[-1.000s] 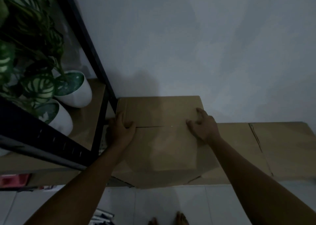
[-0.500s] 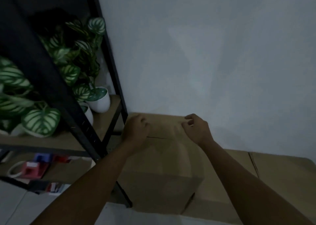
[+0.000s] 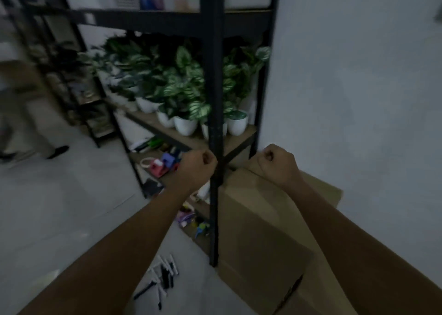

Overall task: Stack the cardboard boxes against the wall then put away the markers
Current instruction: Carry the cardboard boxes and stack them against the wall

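A tall brown cardboard box (image 3: pixel 253 221) stands against the white wall, beside the black shelf post, with a lower cardboard box (image 3: pixel 325 192) behind and under it. My left hand (image 3: pixel 197 165) is curled into a fist in the air in front of the post and holds nothing. My right hand (image 3: pixel 277 163) is also a fist, hovering above the top of the tall box without gripping it. Several black and white markers (image 3: pixel 162 273) lie scattered on the tiled floor below my left forearm.
A black metal shelf rack (image 3: pixel 215 99) stands at the left of the boxes, with potted plants in white pots (image 3: pixel 186 123) on one level and tape dispensers (image 3: pixel 159 167) and small items below. A person's legs (image 3: pixel 28 142) are at the far left.
Both hands have lifted off the top of the box and closed into fists. The view has swung left and back, which reveals the shelf rack and the markers on the floor.
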